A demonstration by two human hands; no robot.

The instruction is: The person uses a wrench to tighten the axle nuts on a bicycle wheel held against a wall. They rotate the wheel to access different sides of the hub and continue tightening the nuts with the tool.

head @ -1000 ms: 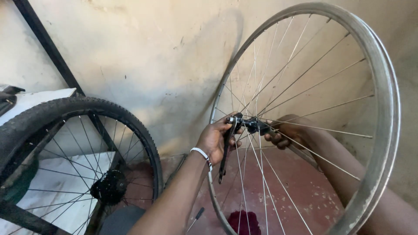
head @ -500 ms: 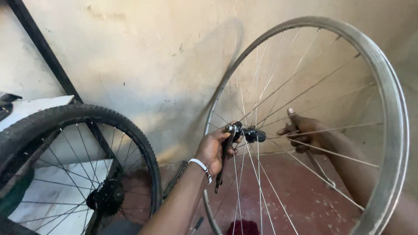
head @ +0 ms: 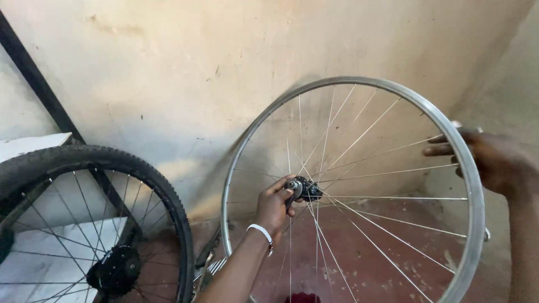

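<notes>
Bare silver wheel (head: 359,185) held upright between both hands, close to a stained plaster wall (head: 224,73), above a reddish floor (head: 387,258). One rim, no tyre, thin steel spokes fanning from one dark hub (head: 306,189) at centre. Left hand (head: 275,206) raised from below, forearm slanting up from the bottom edge, wrist bent, fingers and thumb closed on the near end of the hub's axle; narrow grip, holding the axle. One white beaded bracelet (head: 261,232) on that wrist. Right hand (head: 483,157) reaching in from the right edge, behind the rim at its upper right, fingers stretched out long and pointing left, lying against the rim's far side; hand spread rather than clenched, whether actually gripping the rim cannot be told.

Second wheel (head: 95,224) at lower left, well apart from the first: one black knobby tyre, thin spokes, one dark hub low down. Wheels counted: two. One black slanting bar (head: 39,92) leaning up the wall at left, passing behind the tyred wheel. One pale flat panel (head: 28,147) at far left, behind the tyre. No legible labels or signs anywhere.
</notes>
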